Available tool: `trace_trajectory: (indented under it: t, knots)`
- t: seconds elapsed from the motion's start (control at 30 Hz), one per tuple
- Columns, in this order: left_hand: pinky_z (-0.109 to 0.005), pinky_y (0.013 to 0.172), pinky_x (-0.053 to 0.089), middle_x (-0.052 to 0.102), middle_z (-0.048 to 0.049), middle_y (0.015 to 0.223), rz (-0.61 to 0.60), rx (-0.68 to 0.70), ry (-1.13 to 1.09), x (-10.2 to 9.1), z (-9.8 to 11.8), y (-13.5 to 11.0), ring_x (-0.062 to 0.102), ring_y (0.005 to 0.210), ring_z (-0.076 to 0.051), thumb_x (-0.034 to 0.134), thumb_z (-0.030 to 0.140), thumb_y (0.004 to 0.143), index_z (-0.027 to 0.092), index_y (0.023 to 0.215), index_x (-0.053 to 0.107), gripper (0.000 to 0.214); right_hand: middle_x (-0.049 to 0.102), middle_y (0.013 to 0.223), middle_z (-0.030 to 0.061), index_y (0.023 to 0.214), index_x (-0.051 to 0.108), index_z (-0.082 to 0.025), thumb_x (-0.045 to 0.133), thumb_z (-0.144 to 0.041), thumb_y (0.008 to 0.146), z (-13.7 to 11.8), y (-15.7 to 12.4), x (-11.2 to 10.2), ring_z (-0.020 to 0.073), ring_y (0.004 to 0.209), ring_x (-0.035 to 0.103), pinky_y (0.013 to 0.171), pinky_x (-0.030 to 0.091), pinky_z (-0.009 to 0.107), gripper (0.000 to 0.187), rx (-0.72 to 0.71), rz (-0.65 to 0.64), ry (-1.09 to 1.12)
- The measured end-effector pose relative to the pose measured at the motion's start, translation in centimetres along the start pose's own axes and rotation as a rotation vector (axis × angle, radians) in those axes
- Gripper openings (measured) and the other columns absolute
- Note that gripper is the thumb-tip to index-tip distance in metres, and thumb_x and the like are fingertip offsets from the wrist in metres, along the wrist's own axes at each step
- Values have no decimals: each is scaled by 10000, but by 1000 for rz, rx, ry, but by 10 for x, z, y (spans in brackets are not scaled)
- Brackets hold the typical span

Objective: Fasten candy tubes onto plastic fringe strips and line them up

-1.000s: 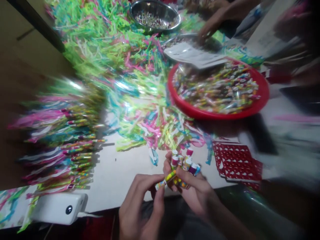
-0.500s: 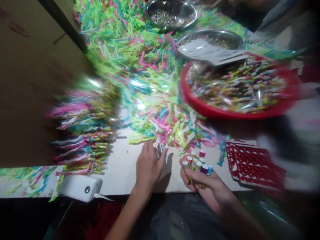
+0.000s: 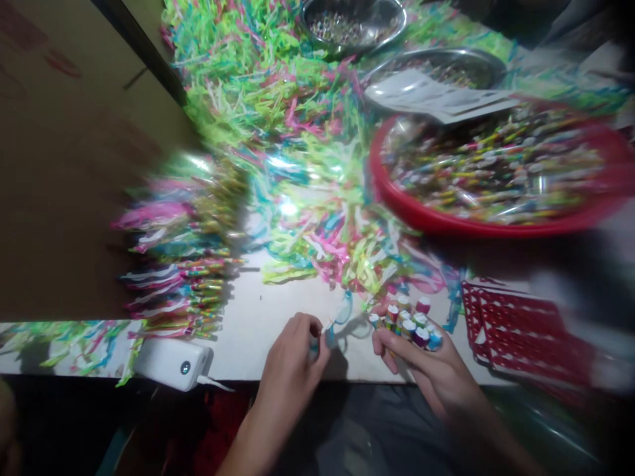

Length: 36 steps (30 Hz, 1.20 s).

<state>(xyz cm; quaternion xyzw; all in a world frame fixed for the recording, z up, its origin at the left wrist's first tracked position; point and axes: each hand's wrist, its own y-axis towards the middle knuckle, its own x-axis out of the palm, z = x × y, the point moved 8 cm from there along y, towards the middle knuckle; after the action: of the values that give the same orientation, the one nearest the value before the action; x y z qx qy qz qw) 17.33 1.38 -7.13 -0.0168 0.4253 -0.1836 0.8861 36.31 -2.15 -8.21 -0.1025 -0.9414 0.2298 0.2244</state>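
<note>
My left hand (image 3: 296,354) is over the white table near its front edge, thumb and fingers pinched on a thin blue plastic strip (image 3: 343,309). The strip curves up and away from the fingertips towards the strip pile. In my right hand (image 3: 434,367) is a bundle of small colourful tubes (image 3: 407,324), their white-topped ends in pink, purple and blue pointing up. Its fingers wrap round the bundle, hiding the lower ends. A heap of green, pink, white and blue strips (image 3: 327,244) lies just beyond both hands.
Wrapped sticks with strip tails (image 3: 198,291) lie stacked at left, beside a cardboard box (image 3: 74,198) and a white power bank (image 3: 169,363). A red basin (image 3: 421,215) of small tubes, metal bowls (image 3: 322,46), white sheets (image 3: 436,99) and red patterned cards (image 3: 520,330) are at right.
My left hand has drawn back from the heap's edge, and a blue strip now shows at its fingertips. My right hand still holds the tubes. The whole view has shifted slightly.
</note>
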Motion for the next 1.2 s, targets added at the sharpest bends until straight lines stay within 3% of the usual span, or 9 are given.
trace_trajectory:
  t: [0.17,0.3,0.4,0.53,0.63,0.83,0.93,1.03,1.2]
  knots:
    - [-266,794,542,657,-30,972,169,-30,-995,-20,16,-2,663,870,-152,669,288,973,202,1035,579,139,686,685,27,988,703,-160,879,-417,794,-6,-8,8,112,541,533,555,407,259,367,23,-25,-22]
    - [-246,792,569,655,3,926,290,-13,-1338,-25,31,0,698,870,-146,792,287,902,222,1021,583,249,743,794,48,1037,698,-188,879,-439,798,-12,-19,18,118,563,604,554,459,244,391,36,-20,-92]
    - [-217,784,572,661,11,941,274,30,-1358,-23,40,2,695,876,-127,773,261,924,249,1065,600,224,735,782,34,1019,709,-199,883,-421,791,-16,-25,20,121,563,616,549,499,243,362,37,29,-135]
    - [-155,604,537,648,-1,943,272,131,-1330,-25,44,2,662,768,-104,716,223,959,250,1078,614,159,735,785,37,1030,722,-199,877,-410,773,-17,-28,17,134,556,608,539,531,267,366,56,101,-178]
    - [-156,548,522,641,-10,1005,176,177,-1352,-24,48,0,655,686,-87,626,198,1008,270,1112,603,129,749,859,44,1039,726,-205,869,-431,776,-22,-29,15,120,558,594,565,548,267,375,14,143,-263]
    - [-281,765,607,587,-98,1318,-55,205,-1386,-19,60,-11,706,970,-193,658,230,982,290,1277,566,314,746,910,0,999,688,-271,779,-368,878,-38,-29,25,154,744,728,662,590,213,180,-197,69,-409]
    - [-235,757,596,606,-71,1253,56,165,-1403,-22,56,-14,684,922,-150,751,248,932,270,1183,581,304,762,941,-1,1031,669,-289,743,-340,918,-46,-32,28,155,743,741,614,580,197,145,-299,49,-562]
    - [-191,780,584,637,-13,1143,188,125,-1332,-24,51,-15,677,907,-106,752,103,905,268,1063,549,306,761,970,1,1048,660,-299,716,-289,933,-56,-37,33,159,775,751,612,575,196,128,-418,31,-676]
    - [-205,860,587,656,12,1041,310,237,-1168,-33,58,-17,686,941,-105,716,35,904,258,1029,520,322,752,916,-8,992,673,-298,711,-231,927,-69,-42,41,165,810,745,694,578,217,101,-530,28,-691]
